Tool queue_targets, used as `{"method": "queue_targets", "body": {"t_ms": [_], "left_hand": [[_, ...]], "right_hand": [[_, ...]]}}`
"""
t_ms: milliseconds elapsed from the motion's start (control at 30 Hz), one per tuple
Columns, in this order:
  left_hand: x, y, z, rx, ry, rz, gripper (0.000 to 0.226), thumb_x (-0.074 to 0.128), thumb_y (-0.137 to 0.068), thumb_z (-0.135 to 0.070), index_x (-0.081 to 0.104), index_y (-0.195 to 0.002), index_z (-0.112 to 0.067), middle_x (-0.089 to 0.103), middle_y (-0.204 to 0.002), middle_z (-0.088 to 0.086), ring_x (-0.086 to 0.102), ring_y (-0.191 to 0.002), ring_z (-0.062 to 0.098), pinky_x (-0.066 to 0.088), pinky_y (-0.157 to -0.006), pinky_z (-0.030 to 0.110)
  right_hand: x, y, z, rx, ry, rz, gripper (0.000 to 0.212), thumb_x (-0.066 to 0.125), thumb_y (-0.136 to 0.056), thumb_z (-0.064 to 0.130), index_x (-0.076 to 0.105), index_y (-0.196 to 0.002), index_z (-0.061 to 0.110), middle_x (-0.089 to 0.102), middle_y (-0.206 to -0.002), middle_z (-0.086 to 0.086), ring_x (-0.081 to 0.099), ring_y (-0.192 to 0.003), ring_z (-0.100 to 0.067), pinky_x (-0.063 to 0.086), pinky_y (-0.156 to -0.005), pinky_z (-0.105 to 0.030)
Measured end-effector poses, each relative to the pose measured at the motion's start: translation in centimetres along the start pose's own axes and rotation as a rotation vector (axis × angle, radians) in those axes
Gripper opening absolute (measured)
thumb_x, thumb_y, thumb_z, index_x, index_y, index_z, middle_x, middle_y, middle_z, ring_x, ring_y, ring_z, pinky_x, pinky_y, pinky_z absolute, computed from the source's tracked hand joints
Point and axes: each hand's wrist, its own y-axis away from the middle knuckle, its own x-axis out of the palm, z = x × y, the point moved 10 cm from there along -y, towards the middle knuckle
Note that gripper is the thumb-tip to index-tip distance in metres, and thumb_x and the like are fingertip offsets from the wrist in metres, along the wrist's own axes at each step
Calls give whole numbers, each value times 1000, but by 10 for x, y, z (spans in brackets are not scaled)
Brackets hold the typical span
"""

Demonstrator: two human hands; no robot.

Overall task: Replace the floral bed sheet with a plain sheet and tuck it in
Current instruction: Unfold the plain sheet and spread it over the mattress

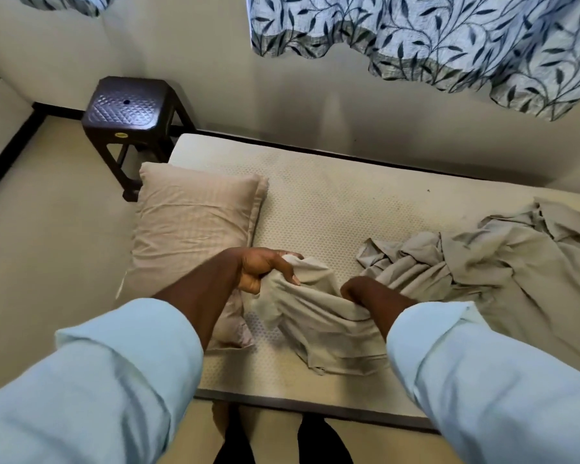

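Observation:
A plain grey-beige sheet (466, 266) lies crumpled over the right half of a bare cream mattress (315, 202). My left hand (265, 267) grips one bunched edge of the sheet, lifted a little above the mattress near the pillow. My right hand (359, 291) grips the same edge a short way to the right, its fingers buried in the cloth. The stretch of sheet between my hands sags toward the mattress's front edge. No floral sheet is in view.
A beige pillow (195, 229) lies at the mattress's left end. A dark brown plastic stool (131, 112) stands on the floor behind it, by the wall. Leaf-patterned curtains (432, 38) hang above the bed. My feet (282, 437) stand at the bed's front edge.

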Motion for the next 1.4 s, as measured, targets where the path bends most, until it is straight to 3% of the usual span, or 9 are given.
{"method": "queue_targets", "body": {"t_ms": [133,400,567,633,833,933,1133,1267,1400], "left_hand": [[-18,17,18,-70,18,20,42,56,-91,7,61,-125,-18,66,-120,19,66,-106,35,58,-86,48],[-46,60,58,-139,-78,46,17,71,-89,-7,70,-104,-13,66,-119,17,63,-111,32,47,-103,51],[-95,99,65,-136,19,-244,41,72,-90,-11,62,-129,-2,64,-131,22,58,-127,36,43,-111,51],[-109,115,64,-130,25,-315,37,73,-90,-12,63,-123,0,69,-122,21,65,-115,35,44,-110,51],[-136,151,53,-89,88,-367,27,72,-90,-11,71,-114,1,71,-119,19,70,-107,30,49,-106,47],[-157,168,72,-164,5,-444,25,75,-88,-11,71,-110,-1,74,-113,17,73,-101,28,51,-104,46],[-214,196,139,-436,-319,-613,81,92,-70,-28,50,-132,1,66,-122,20,67,-110,37,54,-98,50],[-223,193,159,-534,-425,-544,84,89,-75,-29,46,-141,0,60,-133,17,60,-121,37,50,-103,49],[-242,201,160,-622,-584,-556,86,77,-89,-27,26,-153,2,41,-150,18,49,-127,34,47,-98,40]], "right_hand": [[-10,-26,3,-11,-49,-180,58,61,-83,39,60,-135,14,54,-148,-11,53,-133,-31,45,-107,-44],[-118,50,21,61,-444,-682,29,63,-85,22,67,-112,12,67,-121,-12,65,-112,-32,54,-89,-36],[-224,89,89,-203,-790,-880,14,64,-84,22,76,-88,16,77,-103,-4,71,-102,-24,54,-86,-26],[-266,118,131,-367,-924,-934,25,67,-81,19,79,-102,23,77,-110,5,70,-109,-15,51,-95,-21],[-320,203,288,-848,-777,-954,74,69,-76,30,53,-148,24,62,-141,-2,57,-128,-14,42,-111,-27],[-296,203,339,-955,-746,-843,77,70,-84,23,40,-156,20,49,-154,-3,46,-140,-13,31,-107,-12],[-268,153,362,-859,-638,-804,72,69,-83,16,48,-152,15,37,-162,-5,29,-152,-16,21,-120,-20],[-260,122,363,-758,-635,-741,67,65,-86,18,49,-151,14,37,-162,-2,37,-148,-18,29,-122,-28],[-271,114,371,-693,-788,-736,64,62,-83,23,54,-145,17,58,-145,-6,55,-132,-23,43,-109,-27]]}}
